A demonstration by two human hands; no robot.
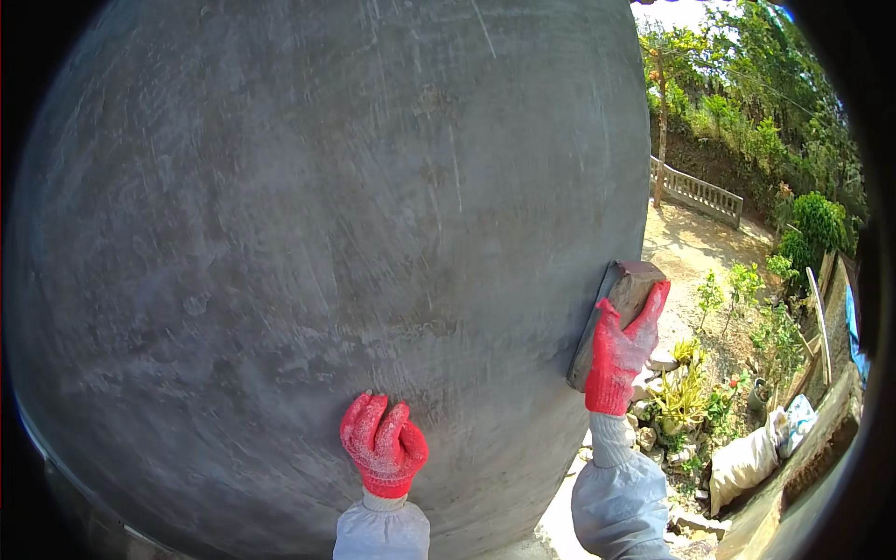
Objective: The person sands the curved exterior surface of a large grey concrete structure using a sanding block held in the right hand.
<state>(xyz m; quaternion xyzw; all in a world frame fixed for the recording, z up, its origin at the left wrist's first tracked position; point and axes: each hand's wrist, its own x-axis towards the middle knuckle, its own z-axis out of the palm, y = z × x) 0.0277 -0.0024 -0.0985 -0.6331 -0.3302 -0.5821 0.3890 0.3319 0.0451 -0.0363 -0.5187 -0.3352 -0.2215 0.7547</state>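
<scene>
A large grey plastered wall [294, 231] fills most of the view, its surface streaked with pale scratches and blotchy patches. My right hand [621, 360], in a dusty red glove, grips a worn block [633, 294], perhaps a sanding block. The block's flat face lies against the wall near its right edge. Lower down and to the left, my left hand [383, 444], gloved the same way, has its fingertips at the wall with the fingers bent and slightly apart. I see nothing held in it, though the palm is hidden.
Beyond the wall's right edge lies a sunlit yard with a low balustrade [700, 192], a thin tree trunk [661, 133] and yellow-green plants [677, 399] among stones. A white sack [745, 465] sits at lower right beside a rough slab [819, 448]. Boards lean farther back.
</scene>
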